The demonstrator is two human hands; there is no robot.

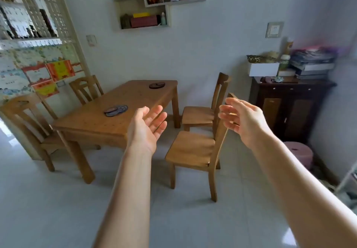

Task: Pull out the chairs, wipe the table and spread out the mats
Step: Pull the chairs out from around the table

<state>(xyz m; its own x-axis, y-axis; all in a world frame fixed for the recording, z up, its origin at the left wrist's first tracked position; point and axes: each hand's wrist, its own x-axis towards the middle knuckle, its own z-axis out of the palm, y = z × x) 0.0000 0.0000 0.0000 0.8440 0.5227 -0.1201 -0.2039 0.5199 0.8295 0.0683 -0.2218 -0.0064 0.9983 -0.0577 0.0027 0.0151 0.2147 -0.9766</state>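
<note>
Your nearest wooden chair (193, 149) stands right of centre in the frame, already clear of the table's near right corner, its seat facing left toward the table and its slatted back on the right. It looks like solid timber, so expect it to be stiff and fairly heavy, and likely to scrape on the glossy tiled floor (58, 209); take it by the top rail of the back, where both hands can share the load.

Your right hand (243, 118) is spread wide, fingers loosely extended, in front of that top rail; whether it touches the wood cannot be told, and it holds nothing. Your left hand (146, 126) is open too, palm turned up, over the table's near edge and holding nothing.

Behind, a second chair (202, 110) also sits pulled out on the right. Two more chairs (32, 118) at the left stay tucked close to the wooden table (92, 120). Two small stacks of round mats (116, 110) rest on the tabletop, one near the middle, one toward the far end. No cloth is in view.
</note>
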